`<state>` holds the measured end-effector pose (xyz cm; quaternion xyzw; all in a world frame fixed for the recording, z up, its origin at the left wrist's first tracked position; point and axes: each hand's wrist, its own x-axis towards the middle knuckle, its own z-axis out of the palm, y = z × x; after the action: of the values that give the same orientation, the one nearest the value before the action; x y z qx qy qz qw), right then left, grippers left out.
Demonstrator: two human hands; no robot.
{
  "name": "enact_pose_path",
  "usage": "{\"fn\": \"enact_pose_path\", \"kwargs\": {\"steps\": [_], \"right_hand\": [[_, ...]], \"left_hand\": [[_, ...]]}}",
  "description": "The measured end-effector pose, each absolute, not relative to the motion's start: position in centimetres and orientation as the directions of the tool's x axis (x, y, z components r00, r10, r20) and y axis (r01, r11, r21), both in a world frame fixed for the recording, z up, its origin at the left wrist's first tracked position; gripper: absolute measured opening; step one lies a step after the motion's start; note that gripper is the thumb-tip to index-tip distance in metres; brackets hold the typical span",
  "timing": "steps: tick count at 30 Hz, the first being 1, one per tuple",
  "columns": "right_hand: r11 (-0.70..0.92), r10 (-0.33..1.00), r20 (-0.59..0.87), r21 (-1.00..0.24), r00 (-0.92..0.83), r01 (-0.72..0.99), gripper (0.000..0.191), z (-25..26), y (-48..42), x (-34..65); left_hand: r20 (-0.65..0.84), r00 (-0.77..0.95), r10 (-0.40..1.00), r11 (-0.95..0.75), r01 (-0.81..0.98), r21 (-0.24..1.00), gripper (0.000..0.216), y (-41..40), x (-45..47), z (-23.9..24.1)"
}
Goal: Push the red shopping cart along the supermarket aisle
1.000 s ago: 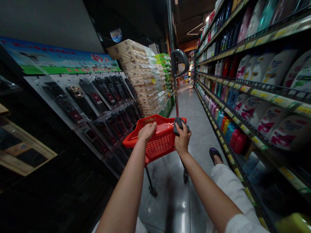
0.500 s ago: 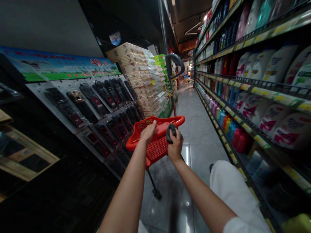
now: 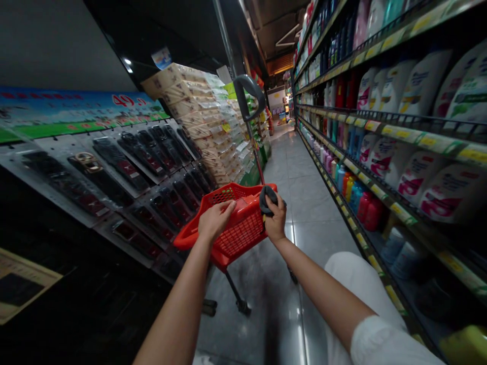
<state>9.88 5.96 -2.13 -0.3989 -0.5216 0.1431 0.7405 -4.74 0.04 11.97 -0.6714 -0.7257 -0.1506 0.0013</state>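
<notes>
Over a grey tiled floor (image 3: pixel 315 205) running between two rows of goods, a red perforated basket (image 3: pixel 238 238) stands on dark legs, the one in clear view ending in a small wheel (image 3: pixel 242 307). At the near rim of the basket, toward its left corner, lies the left hand (image 3: pixel 215 221), palm down with the fingers bent; how firmly it grips the plastic cannot be told. By the right corner of that rim, the right hand (image 3: pixel 275 217) is closed around a dark grey cloth (image 3: pixel 267 199), bunched up against the basket's edge. Behind the basket's far right side rises a grey pole (image 3: pixel 224 35) with a looped handle (image 3: pixel 261 99) partway up; its lower end is hidden. Along the left side of the floor, packaged belts (image 3: pixel 122 165) hang in rows under a blue and green banner (image 3: pixel 127 104), with stacked cartons (image 3: pixel 194 104) farther along. Down the right edge run shelves (image 3: pixel 403 134) filled with bottles (image 3: pixel 414 180), and a knee in white trousers (image 3: pixel 348 284) shows near the lowest shelf.
</notes>
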Motion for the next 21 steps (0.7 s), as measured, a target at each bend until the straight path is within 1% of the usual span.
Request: {"fn": "enact_pose_path", "kwargs": {"steps": [1,3,5,6,7,9,12,14,16,17,18,19,21], "right_hand": [[0.612,0.662,0.595,-0.780,0.456,0.129,0.042,-2.2,6.7,10.2],[0.511,0.751,0.403,-0.856,0.523,-0.073,0.044,-2.4,8.2,10.7],[0.389,0.839,0.213,-0.878,0.500,-0.279,0.046,-2.7,9.8,11.2],[0.342,0.876,0.155,-0.868,0.458,-0.360,0.046,-2.9,10.6,11.5],[0.308,0.905,0.125,-0.852,0.407,-0.424,0.046,-3.0,11.3,11.9],[0.265,0.945,0.112,-0.813,0.308,-0.518,0.042,-3.2,12.6,12.4],[0.214,0.974,0.124,-0.779,0.190,-0.589,0.035,-3.6,13.6,12.7],[0.228,0.972,0.153,-0.781,0.176,-0.581,0.032,-3.9,14.0,12.3],[0.294,0.951,0.195,-0.807,0.238,-0.513,0.032,-4.6,14.4,11.5],[0.328,0.936,0.223,-0.830,0.271,-0.450,0.032,-5.1,14.6,11.2],[0.352,0.923,0.251,-0.859,0.291,-0.373,0.032,-5.8,14.8,10.8],[0.357,0.915,0.273,-0.890,0.296,-0.284,0.032,-6.6,15.1,10.6],[0.312,0.923,0.285,-0.948,0.258,-0.069,0.033,-8.6,15.6,10.4]], "left_hand": [[0.209,-0.087,0.974,0.044,0.978,0.202,0.065,0.0,-4.6,12.0],[0.220,-0.070,0.973,0.033,0.985,0.168,0.066,0.0,-4.5,11.9],[0.233,-0.060,0.971,0.028,0.990,0.136,0.067,0.0,-4.6,11.8],[0.241,-0.056,0.969,0.027,0.992,0.123,0.068,0.0,-4.7,11.7],[0.249,-0.052,0.967,0.024,0.993,0.111,0.068,0.0,-4.8,11.7],[0.264,-0.033,0.964,0.010,0.996,0.087,0.067,0.1,-5.1,11.6],[0.276,0.011,0.961,-0.017,1.000,0.019,0.062,0.3,-4.8,11.8],[0.283,0.074,0.956,-0.059,0.996,-0.063,0.057,0.7,-3.6,12.0],[0.329,0.138,0.934,-0.088,0.983,-0.163,0.055,1.5,-1.5,12.0],[0.357,0.176,0.917,-0.110,0.974,-0.196,0.053,1.9,-0.2,11.8],[0.350,0.228,0.908,-0.156,0.962,-0.223,0.052,2.4,1.1,11.6],[0.313,0.279,0.908,-0.207,0.947,-0.246,0.051,2.9,2.4,11.2],[0.200,0.350,0.915,-0.286,0.913,-0.289,0.051,3.8,4.3,10.4]]}}
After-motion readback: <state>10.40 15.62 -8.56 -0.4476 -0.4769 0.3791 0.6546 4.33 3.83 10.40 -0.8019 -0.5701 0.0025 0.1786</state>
